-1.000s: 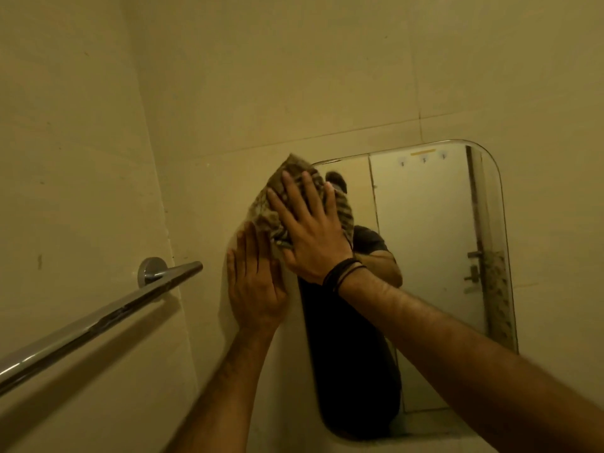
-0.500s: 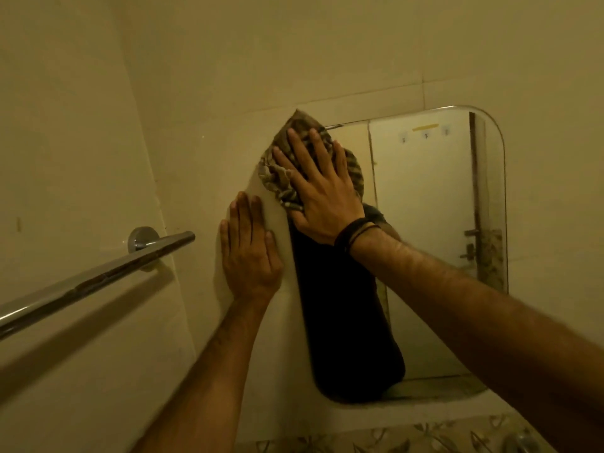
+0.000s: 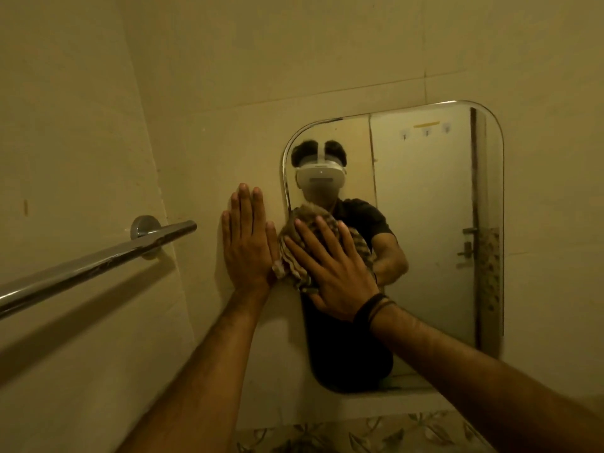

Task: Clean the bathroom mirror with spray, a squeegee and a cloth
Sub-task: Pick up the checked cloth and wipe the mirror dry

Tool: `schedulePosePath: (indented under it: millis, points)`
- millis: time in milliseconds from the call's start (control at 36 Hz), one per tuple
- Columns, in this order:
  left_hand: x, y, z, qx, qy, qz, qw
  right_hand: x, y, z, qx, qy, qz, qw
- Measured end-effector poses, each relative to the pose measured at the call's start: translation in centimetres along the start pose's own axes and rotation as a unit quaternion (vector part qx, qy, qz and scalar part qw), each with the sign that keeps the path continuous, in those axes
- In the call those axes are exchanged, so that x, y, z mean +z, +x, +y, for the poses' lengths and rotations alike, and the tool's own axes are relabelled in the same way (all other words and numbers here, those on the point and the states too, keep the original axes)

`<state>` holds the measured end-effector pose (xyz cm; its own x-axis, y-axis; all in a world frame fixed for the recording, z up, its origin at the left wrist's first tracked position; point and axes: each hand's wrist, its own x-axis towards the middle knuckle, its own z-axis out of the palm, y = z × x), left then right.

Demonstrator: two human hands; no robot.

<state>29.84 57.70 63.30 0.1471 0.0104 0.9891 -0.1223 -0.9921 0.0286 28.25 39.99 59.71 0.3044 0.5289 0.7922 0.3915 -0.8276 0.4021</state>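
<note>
Head view: my right hand presses the striped cloth flat, fingers spread, against the mirror at its left edge, about mid-height. My left hand lies flat, fingers straight, on the wall tile just beside that edge. Bare glass runs rightward; a chrome towel bar is left.

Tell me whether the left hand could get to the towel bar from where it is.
Probably yes. The left hand lies flat on the wall, holding nothing, and the towel bar ends just to its left with bare wall between.
</note>
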Motion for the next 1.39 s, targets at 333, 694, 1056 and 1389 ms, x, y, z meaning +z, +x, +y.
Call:
schedulePosePath:
  millis: [333,694,1056,1389]
  points:
    - [0.0,-1.0,0.1,-0.012,0.005,-0.008,1.0,0.8,-1.0,-1.3,0.082,0.041,0.024,0.996]
    - [0.1,-4.2,0.5,-0.028,-0.003,-0.009,1.0,6.8,-13.6,-6.5,0.034,0.013,-0.055,0.998]
    - [0.2,-4.2,0.4,-0.021,0.015,0.01,1.0,4.0,-7.1,-5.2,0.086,0.054,-0.012,0.995]
    - [0.1,-4.4,0.6,-0.024,-0.001,0.019,1.0,9.3,-20.5,-8.2,0.02,-0.014,-0.108,0.994]
